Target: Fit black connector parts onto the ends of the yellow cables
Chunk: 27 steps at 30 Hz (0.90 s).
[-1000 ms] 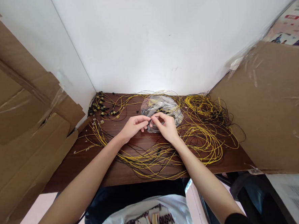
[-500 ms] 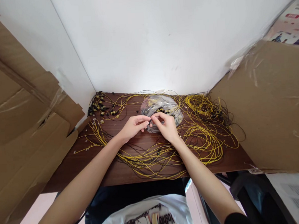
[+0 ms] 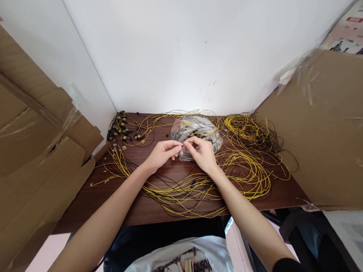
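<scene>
Over the middle of the desk, my left hand (image 3: 165, 153) pinches a small black connector (image 3: 182, 147) between thumb and fingertips. My right hand (image 3: 201, 151) meets it tip to tip, its thumb and forefinger closed on what looks like the thin black wire at that connector. Most of the connector is hidden by the fingers. Just behind and under both hands lies a clear plastic bag (image 3: 184, 129) with small dark and yellow parts in it. Long yellow and black wires (image 3: 172, 192) sweep across the desk below my wrists.
Connectors with black and yellow ends (image 3: 121, 127) are heaped at the back left of the brown desk (image 3: 90, 207). White-tipped wire ends (image 3: 105, 171) fan out below them. A tangled wire coil (image 3: 245, 128) lies at right. Cardboard (image 3: 323, 135) stands on both sides, a white wall (image 3: 188, 49) behind.
Both hands stay almost in place. Less of the black connector shows between the fingertips than before.
</scene>
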{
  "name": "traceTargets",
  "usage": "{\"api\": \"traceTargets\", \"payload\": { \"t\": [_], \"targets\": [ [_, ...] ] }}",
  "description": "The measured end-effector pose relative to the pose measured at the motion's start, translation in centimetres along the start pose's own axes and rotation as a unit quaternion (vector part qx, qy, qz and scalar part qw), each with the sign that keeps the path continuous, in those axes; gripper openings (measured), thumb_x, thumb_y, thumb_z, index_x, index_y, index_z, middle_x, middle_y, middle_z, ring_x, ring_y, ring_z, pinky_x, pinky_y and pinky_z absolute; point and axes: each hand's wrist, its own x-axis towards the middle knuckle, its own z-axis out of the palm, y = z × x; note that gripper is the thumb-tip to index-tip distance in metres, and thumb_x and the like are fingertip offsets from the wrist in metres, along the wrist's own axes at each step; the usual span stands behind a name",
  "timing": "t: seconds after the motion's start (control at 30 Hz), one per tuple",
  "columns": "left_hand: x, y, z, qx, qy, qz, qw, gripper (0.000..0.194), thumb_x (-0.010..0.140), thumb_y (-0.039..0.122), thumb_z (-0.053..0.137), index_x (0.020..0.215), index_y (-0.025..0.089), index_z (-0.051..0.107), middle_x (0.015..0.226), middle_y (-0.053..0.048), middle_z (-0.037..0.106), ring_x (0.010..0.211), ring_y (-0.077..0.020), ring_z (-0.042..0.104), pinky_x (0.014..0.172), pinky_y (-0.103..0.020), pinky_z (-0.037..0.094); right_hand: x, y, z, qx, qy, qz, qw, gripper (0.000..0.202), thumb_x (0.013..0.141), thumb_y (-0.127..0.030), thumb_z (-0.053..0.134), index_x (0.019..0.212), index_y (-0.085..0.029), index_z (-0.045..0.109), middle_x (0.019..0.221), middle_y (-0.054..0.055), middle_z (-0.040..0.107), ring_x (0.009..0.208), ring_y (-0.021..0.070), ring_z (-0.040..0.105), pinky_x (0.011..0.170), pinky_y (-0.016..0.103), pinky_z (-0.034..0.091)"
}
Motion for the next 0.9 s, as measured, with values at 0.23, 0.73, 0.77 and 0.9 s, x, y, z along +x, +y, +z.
{"api": "traceTargets", "payload": {
  "t": [0.23, 0.73, 0.77, 0.9],
  "targets": [
    [-0.07, 0.27, 0.12, -0.001, 0.010, -0.009, 1.000, 0.035, 0.075, 0.040, 0.063, 0.092, 0.010, 0.064, 0.075, -0.005, 0.065, 0.057, -0.0077, 0.050, 0.057, -0.021, 0.042, -0.03, -0.05, 0.12, -0.013, 0.034, 0.013, 0.999, 0.024, 0.086, -0.031, 0.050, 0.077, -0.017, 0.067, 0.073, 0.002, 0.068, 0.066, 0.0148, 0.059, 0.066, 0.025, 0.044],
    [0.00, -0.17, 0.12, -0.045, 0.014, -0.010, 0.999, 0.032, 0.075, 0.037, 0.064, 0.092, 0.009, 0.061, 0.073, -0.004, 0.064, 0.060, -0.0095, 0.056, 0.062, -0.024, 0.046, -0.02, 0.29, 0.44, 0.051, 0.016, 0.014, 0.998, 0.017, 0.082, -0.028, 0.054, 0.089, -0.016, 0.064, 0.076, 0.002, 0.067, 0.066, 0.0137, 0.060, 0.063, 0.024, 0.046],
    [0.00, -0.16, 0.11, -0.046, 0.015, -0.009, 0.999, 0.032, 0.074, 0.037, 0.064, 0.091, 0.009, 0.061, 0.071, -0.004, 0.064, 0.060, -0.0092, 0.055, 0.062, -0.024, 0.046, -0.02, 0.27, 0.45, 0.048, 0.007, 0.010, 0.999, 0.016, 0.082, -0.027, 0.054, 0.085, -0.016, 0.065, 0.076, 0.003, 0.068, 0.066, 0.0135, 0.060, 0.063, 0.024, 0.046],
    [0.02, -0.16, 0.10, -0.054, 0.021, -0.009, 0.998, 0.033, 0.073, 0.037, 0.066, 0.090, 0.009, 0.061, 0.070, -0.003, 0.063, 0.059, -0.0091, 0.055, 0.061, -0.024, 0.046, -0.01, 0.40, 0.44, 0.037, -0.003, 0.000, 0.999, 0.014, 0.082, -0.025, 0.055, 0.081, -0.016, 0.066, 0.078, 0.003, 0.068, 0.065, 0.0131, 0.059, 0.062, 0.024, 0.046]
  ]
}}
